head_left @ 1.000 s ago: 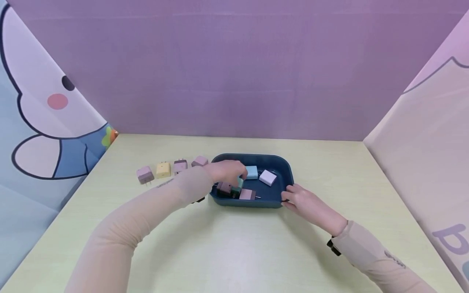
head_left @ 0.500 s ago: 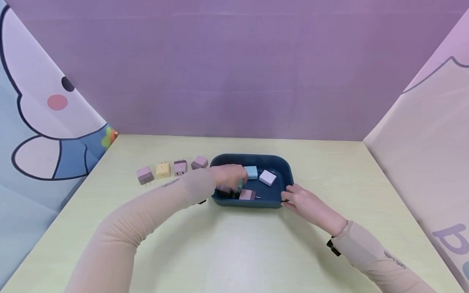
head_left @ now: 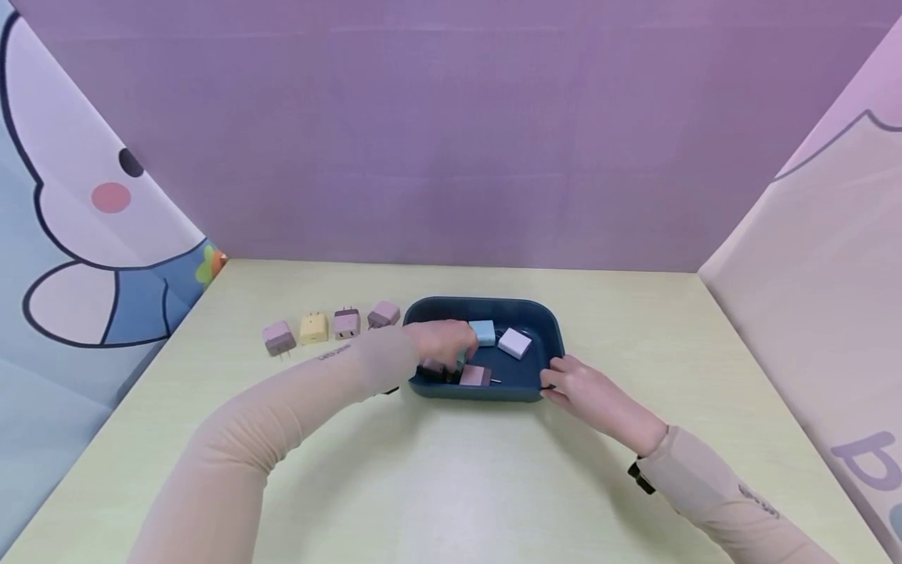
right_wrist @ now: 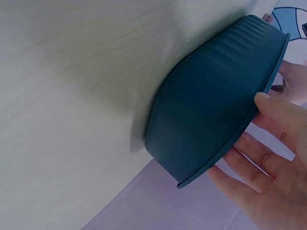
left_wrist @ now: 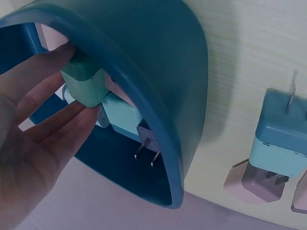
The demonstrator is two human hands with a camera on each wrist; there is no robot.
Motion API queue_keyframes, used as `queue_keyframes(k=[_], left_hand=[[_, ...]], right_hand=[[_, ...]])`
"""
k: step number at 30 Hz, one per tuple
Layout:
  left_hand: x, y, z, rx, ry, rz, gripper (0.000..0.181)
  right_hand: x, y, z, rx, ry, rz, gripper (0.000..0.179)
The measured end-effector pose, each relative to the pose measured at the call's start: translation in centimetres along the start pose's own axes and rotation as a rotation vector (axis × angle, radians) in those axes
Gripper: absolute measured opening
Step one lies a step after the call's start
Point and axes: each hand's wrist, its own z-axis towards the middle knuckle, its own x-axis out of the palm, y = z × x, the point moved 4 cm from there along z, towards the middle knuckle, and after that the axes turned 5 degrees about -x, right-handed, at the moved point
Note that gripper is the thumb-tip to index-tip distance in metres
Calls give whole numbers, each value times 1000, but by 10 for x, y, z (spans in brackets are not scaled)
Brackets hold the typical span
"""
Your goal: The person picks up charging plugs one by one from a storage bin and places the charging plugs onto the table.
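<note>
A dark blue plastic bin (head_left: 517,393) stands mid-table with several plug chargers in it. My left hand (head_left: 444,342) reaches in over its left side. Seen from the left wrist, thumb and fingers pinch a green charger (left_wrist: 86,86) among the others. Near it in the bin lie a pink charger (head_left: 474,376), a light blue charger (head_left: 483,333) and a white charger (head_left: 515,343). My right hand (head_left: 581,388) grips the bin's front right rim, thumb outside and fingers over the edge in the right wrist view. The left hand hides part of the bin's contents.
Left of the bin, a row of chargers lies on the pale table (head_left: 451,486): a pink-mauve charger (head_left: 279,338), a yellow charger (head_left: 314,328), a two-tone charger (head_left: 347,323) and another mauve charger (head_left: 384,313). A purple cloth wall (head_left: 451,141) rises behind.
My left hand has shifted slightly right and lower inside the bin, covering more of the green and dark chargers. The right hand and the bin stay where they were.
</note>
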Motion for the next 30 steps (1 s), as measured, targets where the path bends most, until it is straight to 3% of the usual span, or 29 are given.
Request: queue_keyframes(k=[13,30], left_hand=[[-1,0,-1,12,7,-35,27],[-11,3,-16,16,-38,-73,32]], right_hand=[[-1,0,0,21,29,-7,9],[-1,1,-1,25,29,-11,9]])
